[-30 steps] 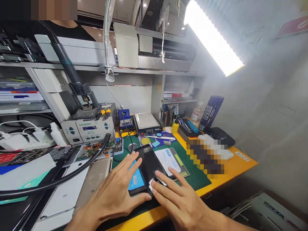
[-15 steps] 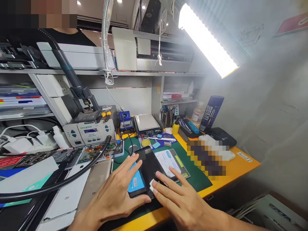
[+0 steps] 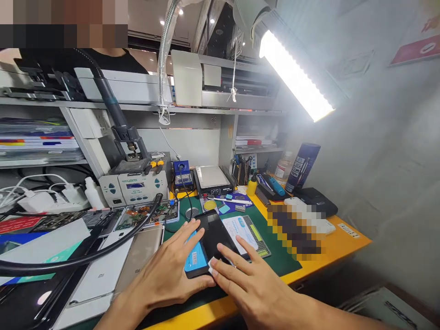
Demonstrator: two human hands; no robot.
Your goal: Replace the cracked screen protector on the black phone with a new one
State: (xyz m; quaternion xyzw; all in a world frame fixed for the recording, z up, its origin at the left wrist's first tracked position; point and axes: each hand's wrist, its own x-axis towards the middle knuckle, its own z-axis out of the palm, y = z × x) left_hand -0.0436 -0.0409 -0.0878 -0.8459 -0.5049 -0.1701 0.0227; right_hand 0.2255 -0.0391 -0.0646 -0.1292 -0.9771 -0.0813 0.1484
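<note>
A black phone-sized panel with a glossy screen [image 3: 217,233] lies on the green mat [image 3: 283,259]. A blue-labelled piece with a barcode [image 3: 195,259] shows along its left side. My left hand [image 3: 168,270] is spread, with its fingertips at the panel's upper left edge and its thumb by the near end. Under the fingertips of my right hand [image 3: 254,279], a small white wipe [image 3: 210,267] is pressed at the panel's near end. The palm side of the right hand is hidden. A white card [image 3: 242,233] lies right of the panel.
Left stand silver phones [image 3: 142,252], a black hose [image 3: 103,250] and a grey soldering station [image 3: 135,185]. Behind are a hot plate [image 3: 211,178] and a yellow bottle [image 3: 252,185]. A lamp [image 3: 295,75] hangs overhead. Beyond the shelf is a person in black [image 3: 120,59].
My right hand has slid slightly left and toward the panel's near corner with the wipe. My left hand stays in place beside the panel. The view has tilted a little.
</note>
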